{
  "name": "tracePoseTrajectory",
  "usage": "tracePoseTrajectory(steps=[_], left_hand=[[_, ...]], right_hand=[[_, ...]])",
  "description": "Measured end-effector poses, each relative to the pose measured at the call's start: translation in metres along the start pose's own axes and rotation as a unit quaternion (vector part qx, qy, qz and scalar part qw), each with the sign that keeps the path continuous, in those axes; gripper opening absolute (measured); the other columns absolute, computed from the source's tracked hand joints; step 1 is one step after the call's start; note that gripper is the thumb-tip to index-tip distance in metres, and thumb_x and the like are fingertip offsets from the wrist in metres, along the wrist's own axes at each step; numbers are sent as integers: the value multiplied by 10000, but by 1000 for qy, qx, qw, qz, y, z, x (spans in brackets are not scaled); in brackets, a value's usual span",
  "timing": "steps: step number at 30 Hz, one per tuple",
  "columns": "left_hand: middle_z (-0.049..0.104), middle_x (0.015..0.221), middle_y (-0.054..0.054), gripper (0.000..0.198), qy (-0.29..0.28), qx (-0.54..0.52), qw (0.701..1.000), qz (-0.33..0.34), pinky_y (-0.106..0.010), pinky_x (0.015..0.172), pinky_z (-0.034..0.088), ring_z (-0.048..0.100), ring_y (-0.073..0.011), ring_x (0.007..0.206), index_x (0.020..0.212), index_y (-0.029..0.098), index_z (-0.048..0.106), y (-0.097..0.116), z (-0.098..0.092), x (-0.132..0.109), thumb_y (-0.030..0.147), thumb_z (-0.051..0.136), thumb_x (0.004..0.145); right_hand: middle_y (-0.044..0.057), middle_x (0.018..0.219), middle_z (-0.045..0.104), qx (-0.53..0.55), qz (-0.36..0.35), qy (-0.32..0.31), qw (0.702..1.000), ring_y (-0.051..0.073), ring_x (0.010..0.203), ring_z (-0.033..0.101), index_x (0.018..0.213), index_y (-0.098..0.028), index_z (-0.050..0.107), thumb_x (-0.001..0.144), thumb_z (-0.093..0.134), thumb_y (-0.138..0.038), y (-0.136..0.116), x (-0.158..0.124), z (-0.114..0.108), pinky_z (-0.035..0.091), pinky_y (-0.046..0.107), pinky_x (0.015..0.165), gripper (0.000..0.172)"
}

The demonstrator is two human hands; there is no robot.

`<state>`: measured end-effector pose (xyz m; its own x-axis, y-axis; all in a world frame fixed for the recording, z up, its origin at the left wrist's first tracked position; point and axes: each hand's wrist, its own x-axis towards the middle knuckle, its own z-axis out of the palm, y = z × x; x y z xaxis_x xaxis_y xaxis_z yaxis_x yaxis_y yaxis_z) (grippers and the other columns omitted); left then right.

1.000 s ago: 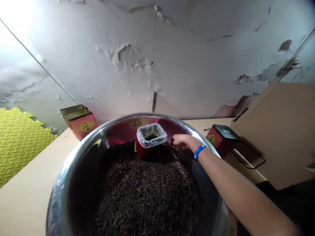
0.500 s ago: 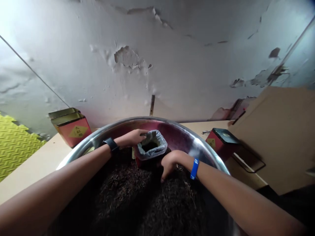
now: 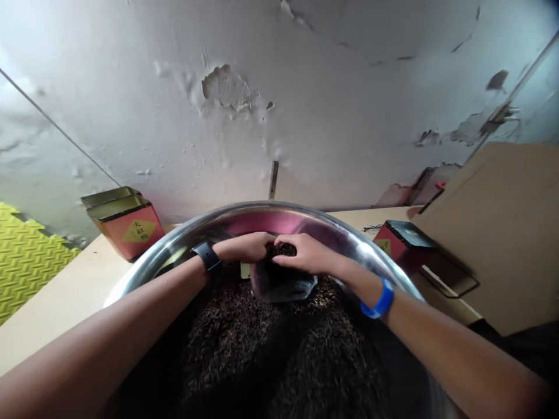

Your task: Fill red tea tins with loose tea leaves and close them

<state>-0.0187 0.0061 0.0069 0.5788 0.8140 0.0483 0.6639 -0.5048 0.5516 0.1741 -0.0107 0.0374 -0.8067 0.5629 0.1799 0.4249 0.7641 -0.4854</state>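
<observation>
A red tin with a clear plastic bag liner point(image 3: 301, 289) stands tilted toward me in dark loose tea leaves point(image 3: 236, 326). My left hand point(image 3: 247, 247), with a black watch on its wrist, grips the tin at its far left rim. Above the tin's mouth is my right hand point(image 3: 308, 254), with a blue wristband; its fingers and thumb curl around a handful of tea leaves point(image 3: 286, 249). The fingertips of both hands nearly meet. The tin's inside is in deep shadow, and its far side is hidden behind my hands.
A wide metal basin point(image 3: 187, 231) holds the leaves and stands on a pale wooden table point(image 3: 56, 302). Open red tins point(image 3: 131, 224) stand to its left, and a closed red tin point(image 3: 408, 241) to its right. Behind is a peeling wall; a cardboard sheet point(image 3: 510, 233) leans at right.
My right hand has risen from the leaves to above the tin, now with tea leaves in it. The tin has tipped toward me, my left hand still on its rim.
</observation>
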Motion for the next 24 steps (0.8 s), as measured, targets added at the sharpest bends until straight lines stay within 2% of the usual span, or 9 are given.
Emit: tracePoseTrajectory(steps=[3,5,8,10,13,15,17,19,24], left_hand=[[687,1006,-41,382,29,-8,999,18,-244,745,441,605,-176,874,1032,173,656,-10,0,1,116,439,723],[687,960,-43,339,41,-6,999,30,-246,740,438,600,-174,852,1034,165,650,-17,0,2,171,447,763],[681,882,-42,284,43,13,999,24,-244,695,430,586,-164,775,969,148,655,-22,0,4,241,444,804],[680,860,-45,271,50,31,998,-9,-239,665,421,573,-157,738,922,145,658,-20,0,4,267,442,814],[674,820,-47,259,54,65,995,-51,-232,602,395,550,-145,679,905,144,654,-14,0,2,281,454,812],[668,795,-50,257,54,82,993,-57,-234,563,370,536,-138,642,896,139,646,-10,0,0,279,443,822],[670,818,-59,260,59,86,993,-55,-242,566,366,539,-139,642,888,135,641,-8,-1,-1,272,426,836],[672,865,-66,253,57,80,994,-50,-246,597,380,555,-147,679,891,135,637,-7,-1,-1,266,426,841],[670,883,-62,229,54,70,996,-15,-240,611,382,553,-144,700,856,126,621,-10,0,-1,249,429,843]], right_hand=[[90,1066,654,-71,-39,41,996,217,963,578,1032,-165,640,764,620,-349,9,6,15,423,343,858,326],[71,1060,659,-59,-38,85,994,196,965,580,1031,-181,642,797,584,-333,10,6,17,419,333,875,285],[31,876,675,-20,-3,156,988,147,795,593,905,-186,655,857,492,-304,5,2,12,440,289,771,207],[13,696,629,15,18,155,988,122,639,557,803,-166,637,887,441,-328,-3,-2,11,433,263,661,268],[-4,601,561,103,18,84,991,102,544,515,815,-153,612,925,361,-350,-22,-7,21,416,234,564,339],[11,694,609,127,-44,-42,990,112,649,571,881,-167,624,929,364,-343,-36,-10,35,444,228,630,318],[35,835,655,94,-130,-193,968,134,813,604,924,-184,643,920,398,-362,-45,-12,51,450,234,754,303],[72,979,660,43,-169,-279,944,164,937,598,990,-169,647,902,433,-405,-45,-13,68,434,251,846,330],[163,1346,460,-30,-82,-272,958,287,1237,422,1282,-122,510,852,464,-521,-27,-16,96,336,379,1022,588]])
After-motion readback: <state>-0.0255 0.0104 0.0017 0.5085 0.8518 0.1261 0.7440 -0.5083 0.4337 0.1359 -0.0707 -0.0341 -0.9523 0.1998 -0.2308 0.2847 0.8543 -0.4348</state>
